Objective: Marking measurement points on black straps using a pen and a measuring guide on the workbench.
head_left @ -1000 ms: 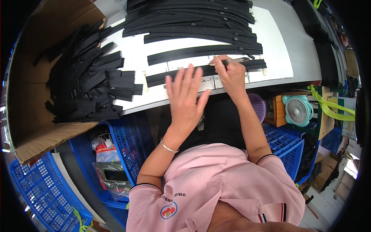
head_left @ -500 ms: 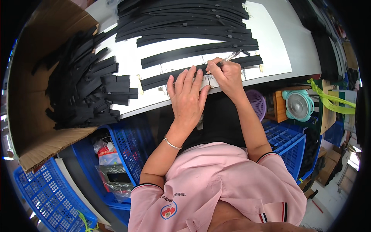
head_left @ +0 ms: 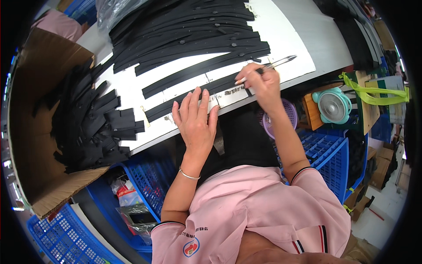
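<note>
A long black strip (head_left: pixel 198 94) lies near the front edge of the white tabletop (head_left: pixel 303 39) and is pinned flat under the spread fingers of the left hand (head_left: pixel 196 121), whose grip is open, palm down. A slim pen-like tool (head_left: pixel 274 64) is pinched in the closed grip of the right hand (head_left: pixel 261 81), its lower tip brought to the strip just right of the left fingertips. A slip seems possible: the strip sits close to the edge, and if the holding pressure were eased it could be dragged sideways by the tool and the mark spoiled. A second strip (head_left: pixel 193 72) lies just behind, and a fanned stack of strips (head_left: pixel 184 31) crowds the far side, so little room is left for repositioning. A cardboard box (head_left: pixel 30 132) heaped with short black pieces (head_left: pixel 92 123) stands at the left, blue crates (head_left: pixel 327 154) sit below, and a small teal fan (head_left: pixel 332 105) is near the right elbow.
</note>
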The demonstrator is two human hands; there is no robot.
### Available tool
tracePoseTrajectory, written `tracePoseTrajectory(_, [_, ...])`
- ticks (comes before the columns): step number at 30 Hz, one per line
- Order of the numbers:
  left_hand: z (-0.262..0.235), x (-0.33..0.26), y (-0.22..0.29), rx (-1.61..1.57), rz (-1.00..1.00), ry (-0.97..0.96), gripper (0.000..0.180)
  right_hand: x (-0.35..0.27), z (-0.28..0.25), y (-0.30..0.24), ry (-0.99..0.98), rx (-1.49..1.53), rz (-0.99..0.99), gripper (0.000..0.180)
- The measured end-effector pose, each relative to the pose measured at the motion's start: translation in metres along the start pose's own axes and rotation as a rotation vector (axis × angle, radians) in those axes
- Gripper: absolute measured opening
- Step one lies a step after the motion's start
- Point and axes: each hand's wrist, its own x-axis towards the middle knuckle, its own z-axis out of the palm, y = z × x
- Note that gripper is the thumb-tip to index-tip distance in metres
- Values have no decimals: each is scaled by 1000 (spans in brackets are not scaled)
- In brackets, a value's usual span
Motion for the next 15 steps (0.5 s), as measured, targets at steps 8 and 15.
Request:
tracePoseTrajectory(8, [1, 3, 5, -17, 0, 0, 45, 17, -55, 39, 118, -272, 42, 29])
tracePoseTrajectory(15, [22, 40, 40, -252, 13, 27, 30, 17, -53, 41, 124, -238, 39, 29])
